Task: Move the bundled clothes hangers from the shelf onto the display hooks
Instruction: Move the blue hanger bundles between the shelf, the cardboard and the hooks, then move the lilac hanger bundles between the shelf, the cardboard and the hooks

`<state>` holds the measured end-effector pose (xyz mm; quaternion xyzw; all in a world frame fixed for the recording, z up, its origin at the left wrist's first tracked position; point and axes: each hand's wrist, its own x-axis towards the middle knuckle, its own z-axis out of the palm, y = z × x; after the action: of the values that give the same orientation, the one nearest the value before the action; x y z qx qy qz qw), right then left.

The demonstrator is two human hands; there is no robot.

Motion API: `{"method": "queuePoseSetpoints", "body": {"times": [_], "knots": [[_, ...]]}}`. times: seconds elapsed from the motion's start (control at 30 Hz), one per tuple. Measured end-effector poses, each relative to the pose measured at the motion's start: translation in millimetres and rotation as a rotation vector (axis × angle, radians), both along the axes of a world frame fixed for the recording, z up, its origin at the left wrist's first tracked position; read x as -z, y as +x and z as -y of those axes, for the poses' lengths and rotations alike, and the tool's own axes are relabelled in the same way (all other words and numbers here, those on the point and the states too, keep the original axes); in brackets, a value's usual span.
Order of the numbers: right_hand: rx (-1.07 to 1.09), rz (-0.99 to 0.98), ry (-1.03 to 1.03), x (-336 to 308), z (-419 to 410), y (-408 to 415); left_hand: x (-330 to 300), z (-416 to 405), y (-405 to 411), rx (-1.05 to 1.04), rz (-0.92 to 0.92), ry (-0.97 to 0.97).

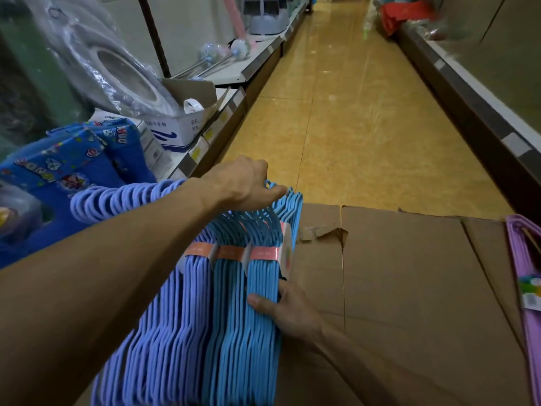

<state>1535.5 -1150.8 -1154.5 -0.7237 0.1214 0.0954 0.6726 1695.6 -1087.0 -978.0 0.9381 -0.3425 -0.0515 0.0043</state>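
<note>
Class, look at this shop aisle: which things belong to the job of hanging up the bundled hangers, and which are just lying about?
Part of the job:
blue hanger bundles
lilac hanger bundles
left hand, on the hanger hooks
right hand, gripping a blue bundle

Just lying about:
cardboard box
purple hangers
white box
blue patterned packs
</note>
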Motion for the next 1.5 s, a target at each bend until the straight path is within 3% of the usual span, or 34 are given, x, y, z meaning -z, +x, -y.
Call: {"method": "queuePoseSetpoints", "body": {"times": [0.13, 0.27, 0.4, 0.63, 1.07, 1.27, 1.5], "knots": [[-0.171, -0.089, -0.106, -18.6, 12.5, 0.6, -4.3, 7.8, -2.6, -0.015, 0.008, 0.092], [-0.422, -0.154, -0.45, -52.8, 41.0, -2.7, -5.5, 14.9, -4.6, 0.047, 0.007, 0.095], [-0.426, -0.235, -0.735, -87.5, 82.0, -26.2, -19.1, 26.5, -15.0, 0.095, -0.01, -0.096], [-0.471, -0.33, -0.85, -148.7, 159.2, -104.6, -40.1, 86.2, -62.6, 0.131, -0.158, -0.434], [-0.048, -0.208, -0.844, -176.4, 243.4, -226.9, -36.1, 176.8, -154.4, 0.264, -0.626, -0.756], [0.219, -0.167, -0.785, -179.5, 286.7, -253.8, -31.9, 188.0, -175.6, 0.275, -0.714, -0.727], [0.534, -0.268, -0.99, -184.7, 373.1, -255.8, -24.2, 201.3, -186.7, 0.206, -0.772, -0.692]]}}
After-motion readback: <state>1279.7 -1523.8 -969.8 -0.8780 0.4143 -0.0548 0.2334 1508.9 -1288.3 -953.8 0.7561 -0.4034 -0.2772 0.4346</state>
